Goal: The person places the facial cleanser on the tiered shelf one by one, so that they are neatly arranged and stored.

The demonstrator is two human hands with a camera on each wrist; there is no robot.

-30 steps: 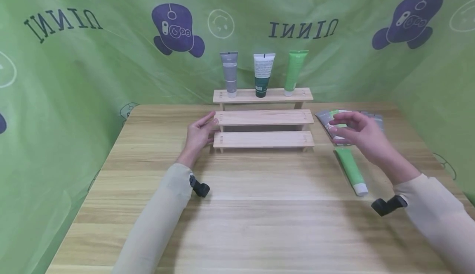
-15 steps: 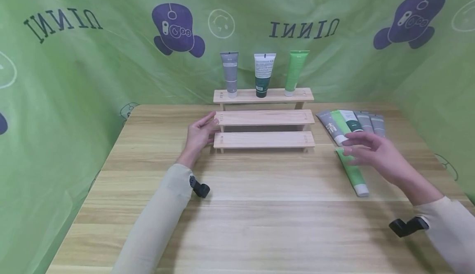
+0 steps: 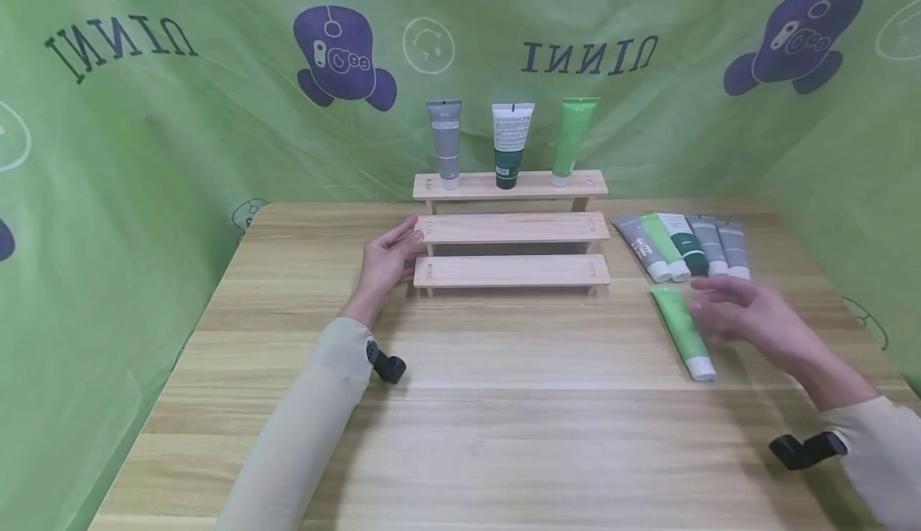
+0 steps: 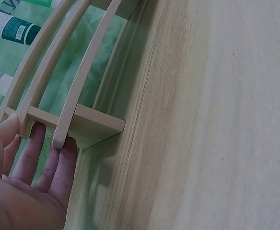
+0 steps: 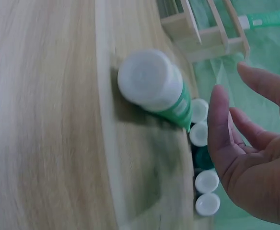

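A three-step wooden display rack (image 3: 512, 228) stands at the back of the table. Its left end is gripped by my left hand (image 3: 384, 267), and in the left wrist view the thumb lies at one step and the fingertips press the side board (image 4: 94, 125). Beside the lone green tube (image 3: 682, 333), which lies flat with its white cap toward me, hovers my right hand (image 3: 755, 321). The right wrist view shows its fingers (image 5: 221, 120) parted, with nothing between them. Upright on the top step are a grey tube (image 3: 446, 143), a white and dark green tube (image 3: 511, 143) and a green tube (image 3: 573, 141).
Several tubes lie side by side right of the rack, among them a grey one (image 3: 643, 247), a green one (image 3: 663, 245) and a white and dark green one (image 3: 683, 241). A green printed curtain (image 3: 237, 131) hangs behind the wooden table (image 3: 460, 435).
My right hand has moved from over the row of tubes down and to the right, beside the lone green tube. My left hand has stayed at the rack.
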